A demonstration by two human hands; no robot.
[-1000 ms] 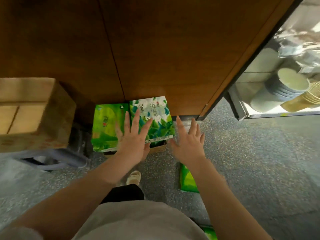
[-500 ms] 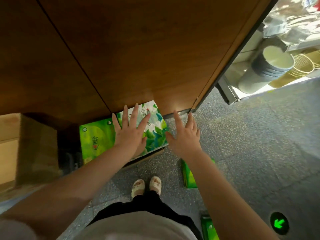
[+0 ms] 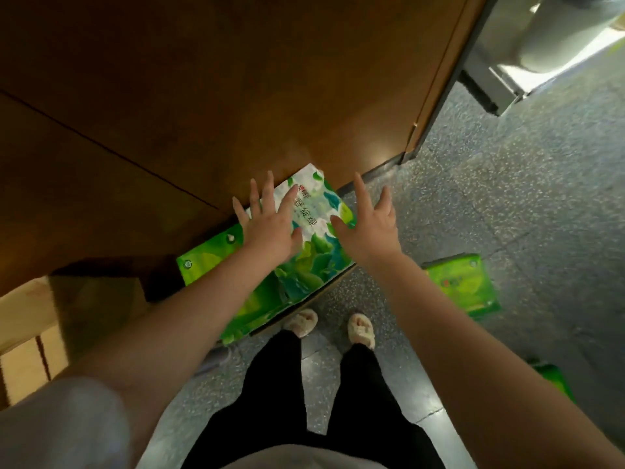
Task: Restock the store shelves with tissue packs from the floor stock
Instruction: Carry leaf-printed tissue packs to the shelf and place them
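Legs in black trousers and two pale slippers (image 3: pixel 362 330) stand on the speckled grey floor (image 3: pixel 507 204), nearest the camera. Both forearms reach forward and down over them.

Left hand (image 3: pixel 267 228): fingers straight and spread, palm over the top face of the leaf-printed tissue pack (image 3: pixel 314 252); contact looks likely but cannot be confirmed. Right hand (image 3: pixel 368 231): fingers straight and spread, at the right edge of the same pack, thumb toward its face. Neither hand is curled round anything.

The leaf-printed pack lies on the floor stock at the foot of a brown wooden panel (image 3: pixel 236 96). A plain green pack (image 3: pixel 209 255) lies just beside it on the left. A cardboard box (image 3: pixel 30 333) stands further left. Another green pack (image 3: pixel 463 286) lies alone on the floor to the right, well apart.

Judged step: taking hold of the leaf-printed pack for lifting.

Recommended procedure:
- Place one hand on each opposite side of the pack.
- Press inward evenly; soft wrapping will yield.
- Lift straight up, clear of the neighbouring green pack.
- Keep clear of the wooden panel behind.

No shelf is identifiable in this view.
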